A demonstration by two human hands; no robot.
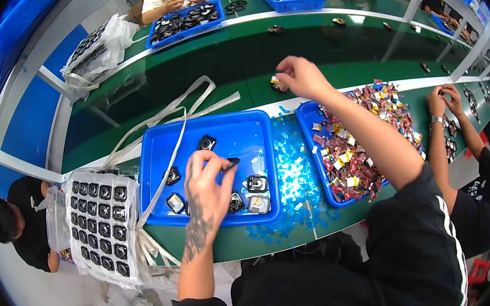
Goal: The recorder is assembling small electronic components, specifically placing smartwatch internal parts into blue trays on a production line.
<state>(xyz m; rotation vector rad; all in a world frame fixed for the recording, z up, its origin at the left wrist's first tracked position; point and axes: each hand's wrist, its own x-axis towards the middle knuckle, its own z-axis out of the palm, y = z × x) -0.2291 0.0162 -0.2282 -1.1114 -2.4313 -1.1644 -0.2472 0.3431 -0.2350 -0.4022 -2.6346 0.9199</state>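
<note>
Left hand (pixel 204 187): eight o'clock from my view's centre, and I've got its fingers pinched on a small black part (pixel 232 164)!
Blue tray (pixel 249 136): right beneath that pinch, black housings (pixel 257 183) scattered inside.
Blue bin (pixel 308 113): three o'clock, heaped with pinkish pieces (pixel 357 165).
Right hand (pixel 301 78): half past one, fingers narrow at a small pinkish module (pixel 277 84); gripped or only touched, I can't tell.
Far tray (pixel 154 43): eleven o'clock, piled with black parts (pixel 183 22).

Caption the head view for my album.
Left hand over blue tray, holding a black part; right hand at reddish component.
</note>
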